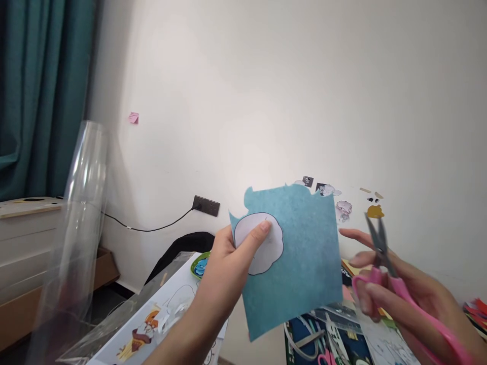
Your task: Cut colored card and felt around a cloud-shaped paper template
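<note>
Held up before the wall is a teal sheet with a ragged, cut upper edge. A white cloud-like paper shape with a dark outline lies against its left part. My left hand pinches both, thumb on the white shape and fingers hidden behind the sheet. To the right of the sheet, my right hand holds pink-handled scissors, blades slightly apart and pointing up. The blades do not touch the sheet.
Below are a green tray with blue pieces, a white sheet with printed drawings, and several tools on a dark blue surface. A clear plastic roll stands at left. Small cutouts, one yellow, are on the wall.
</note>
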The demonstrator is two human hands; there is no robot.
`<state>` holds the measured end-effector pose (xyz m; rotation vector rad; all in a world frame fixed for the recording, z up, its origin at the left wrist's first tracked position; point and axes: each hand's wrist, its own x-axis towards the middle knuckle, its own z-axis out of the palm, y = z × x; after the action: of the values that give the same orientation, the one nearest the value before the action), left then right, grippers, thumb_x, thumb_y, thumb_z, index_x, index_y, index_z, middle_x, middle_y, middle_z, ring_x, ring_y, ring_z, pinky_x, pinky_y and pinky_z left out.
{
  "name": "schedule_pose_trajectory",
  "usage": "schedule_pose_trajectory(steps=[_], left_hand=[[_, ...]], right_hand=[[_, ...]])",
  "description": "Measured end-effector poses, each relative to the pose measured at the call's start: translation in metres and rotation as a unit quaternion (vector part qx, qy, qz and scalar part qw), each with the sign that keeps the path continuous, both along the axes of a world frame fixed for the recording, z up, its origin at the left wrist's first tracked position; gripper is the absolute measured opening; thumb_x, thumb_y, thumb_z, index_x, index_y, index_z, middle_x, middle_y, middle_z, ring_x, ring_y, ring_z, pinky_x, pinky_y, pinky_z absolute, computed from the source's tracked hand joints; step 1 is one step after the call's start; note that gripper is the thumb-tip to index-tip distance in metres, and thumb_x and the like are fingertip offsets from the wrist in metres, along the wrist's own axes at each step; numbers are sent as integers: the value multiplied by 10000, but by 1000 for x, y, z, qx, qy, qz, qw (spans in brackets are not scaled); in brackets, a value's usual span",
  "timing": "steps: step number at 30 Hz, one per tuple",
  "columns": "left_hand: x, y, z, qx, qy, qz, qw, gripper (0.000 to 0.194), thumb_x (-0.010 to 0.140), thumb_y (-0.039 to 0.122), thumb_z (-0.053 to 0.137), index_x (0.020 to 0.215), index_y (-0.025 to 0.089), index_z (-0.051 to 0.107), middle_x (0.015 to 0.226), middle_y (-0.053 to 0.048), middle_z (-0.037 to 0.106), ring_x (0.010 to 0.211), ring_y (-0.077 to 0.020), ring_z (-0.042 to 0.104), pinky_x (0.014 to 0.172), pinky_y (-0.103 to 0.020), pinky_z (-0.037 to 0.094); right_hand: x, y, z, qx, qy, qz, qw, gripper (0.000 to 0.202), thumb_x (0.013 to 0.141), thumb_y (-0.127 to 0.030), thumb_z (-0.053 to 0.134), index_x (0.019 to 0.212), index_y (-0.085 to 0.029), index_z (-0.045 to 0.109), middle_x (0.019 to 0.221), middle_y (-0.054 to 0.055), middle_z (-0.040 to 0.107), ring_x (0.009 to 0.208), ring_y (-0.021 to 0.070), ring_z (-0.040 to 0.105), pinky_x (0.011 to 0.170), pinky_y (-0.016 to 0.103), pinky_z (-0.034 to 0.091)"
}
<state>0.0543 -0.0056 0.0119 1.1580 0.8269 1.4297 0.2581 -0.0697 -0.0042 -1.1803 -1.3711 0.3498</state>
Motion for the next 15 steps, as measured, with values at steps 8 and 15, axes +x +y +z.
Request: schedule_pose_trajectory(steps=[8,15], left_hand=[[1,1,-4,126,36,-68,989,511,804,349,638,1285,309,470,1015,-36,666,737,-166,626,597,-241,501],[-19,4,-3,271,276,-111,915,251,797,153,614,921,322,751,963,32,740,923,-193,649,757,-244,497]], right_hand=[[-1,11,3,-97,25,1,995,309,723,-517,699,856,-239,683,502,-28,516,510,147,521,501,227,495],[-17,-1,8,-35,-58,-85,994,233,729,-488,668,820,-273,669,865,11,606,556,128,527,514,248,486]])
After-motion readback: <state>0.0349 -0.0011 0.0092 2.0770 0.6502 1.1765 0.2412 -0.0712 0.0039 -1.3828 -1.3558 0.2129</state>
